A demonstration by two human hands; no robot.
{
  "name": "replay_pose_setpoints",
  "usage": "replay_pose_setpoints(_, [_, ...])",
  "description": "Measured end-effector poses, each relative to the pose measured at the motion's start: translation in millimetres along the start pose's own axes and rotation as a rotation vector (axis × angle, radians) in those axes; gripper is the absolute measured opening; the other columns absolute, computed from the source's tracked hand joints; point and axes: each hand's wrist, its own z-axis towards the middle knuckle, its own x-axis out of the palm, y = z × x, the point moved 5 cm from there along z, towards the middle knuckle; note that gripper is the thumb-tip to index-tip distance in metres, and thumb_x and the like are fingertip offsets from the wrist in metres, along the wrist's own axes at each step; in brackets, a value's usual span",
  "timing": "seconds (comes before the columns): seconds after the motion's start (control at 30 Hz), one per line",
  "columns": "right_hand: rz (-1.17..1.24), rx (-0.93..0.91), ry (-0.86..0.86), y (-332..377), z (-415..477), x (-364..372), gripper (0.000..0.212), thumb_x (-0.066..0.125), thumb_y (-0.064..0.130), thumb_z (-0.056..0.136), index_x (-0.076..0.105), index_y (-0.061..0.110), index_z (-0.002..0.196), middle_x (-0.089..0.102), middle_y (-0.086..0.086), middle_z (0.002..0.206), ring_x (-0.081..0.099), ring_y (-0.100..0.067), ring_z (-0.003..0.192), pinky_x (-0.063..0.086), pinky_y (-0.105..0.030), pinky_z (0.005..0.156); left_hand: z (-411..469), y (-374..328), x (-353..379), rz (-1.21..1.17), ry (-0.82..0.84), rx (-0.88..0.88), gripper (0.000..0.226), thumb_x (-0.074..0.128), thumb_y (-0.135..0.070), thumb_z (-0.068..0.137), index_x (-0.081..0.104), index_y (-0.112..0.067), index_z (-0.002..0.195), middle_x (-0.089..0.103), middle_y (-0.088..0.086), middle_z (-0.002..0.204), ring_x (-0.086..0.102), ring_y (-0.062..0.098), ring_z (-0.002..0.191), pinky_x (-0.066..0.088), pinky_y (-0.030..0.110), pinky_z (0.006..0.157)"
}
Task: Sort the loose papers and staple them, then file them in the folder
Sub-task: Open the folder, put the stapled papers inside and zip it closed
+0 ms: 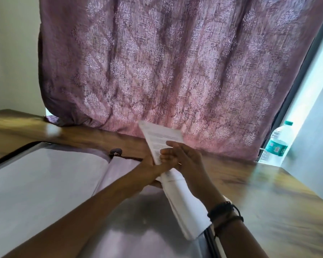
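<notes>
Papers point(183, 200) stand on edge over the open folder point(45, 174) at the tabletop's near edge, between both hands. Right hand point(185, 161) presses flat against them; left hand point(149, 170) sits behind, grip hidden. Likely squaring the stack; next, lay it in the folder with edges aligned

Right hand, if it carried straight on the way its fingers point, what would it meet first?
The paper stack: the right hand touches it with its fingertips, leaving no gap.

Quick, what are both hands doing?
Left hand: against the papers, fingers hidden, cannot tell.
Right hand: open, pressed flat on the papers.
</notes>
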Motion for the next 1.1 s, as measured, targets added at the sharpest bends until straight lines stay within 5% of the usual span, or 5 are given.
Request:
replay_pose_setpoints(0.27, [-0.6,0.005,-0.319,-7.6,12.4,-68.0,0.052,0.076,0.027,0.082,0.054,0.01,0.126,0.061,-0.001,0.116,0.059,-0.012,0.1,0.047,-0.016,0.076,5.3,-4.0,-48.4,-0.219,-0.21,0.027,0.023,0.064,-0.005,0.087,0.064,-0.018,0.106,0.069,0.008,0.115,0.069,0.023,0.099,0.057,0.037,0.085])
replay_pose_setpoints(0.37, [-0.446,0.194,-0.138,-16.1,9.3,-89.3,0.06,0.079,0.048,0.074,0.06,0.016,0.121,0.07,-0.004,0.114,0.07,-0.018,0.096,0.058,-0.035,0.082,7.2,-9.1,-65.4,-0.276,-0.276,0.066,0.033,0.069,-0.007,0.082,0.065,-0.015,0.114,0.071,0.005,0.113,0.069,0.023,0.1,0.055,0.04,0.09])
replay_pose_setpoints(0.57, [-0.271,0.237,0.141,-21.5,3.1,-62.5,0.047,0.076,0.025,0.082,0.062,0.012,0.125,0.069,-0.007,0.12,0.066,-0.027,0.109,0.052,-0.043,0.095,5.7,-19.1,-83.2,-0.31,-0.369,0.162,0.033,0.073,-0.013,0.077,0.067,-0.02,0.109,0.072,0.001,0.11,0.069,0.02,0.102,0.052,0.039,0.094])
replay_pose_setpoints(0.97, [-0.193,-0.089,-0.093,-5.3,8.0,-59.6,0.047,0.068,0.01,0.087,0.05,0.01,0.13,0.066,-0.009,0.121,0.066,-0.023,0.109,0.057,-0.04,0.088,13.3,-13.6,-82.9,-0.016,-0.287,0.154,0.024,0.054,-0.011,0.096,0.06,-0.022,0.116,0.068,0.003,0.118,0.064,0.024,0.108,0.05,0.042,0.097])
replay_pose_setpoints(1.1, [-0.317,-0.144,-0.106,-12.3,10.6,-45.4,0.036,0.062,0.011,0.092,0.045,0.013,0.124,0.057,-0.011,0.125,0.061,-0.024,0.111,0.057,-0.039,0.088,9.4,-23.1,-81.7,0.093,-0.391,0.325,0.027,0.049,-0.009,0.098,0.052,-0.029,0.117,0.062,-0.018,0.106,0.063,-0.002,0.098,0.049,0.019,0.085])
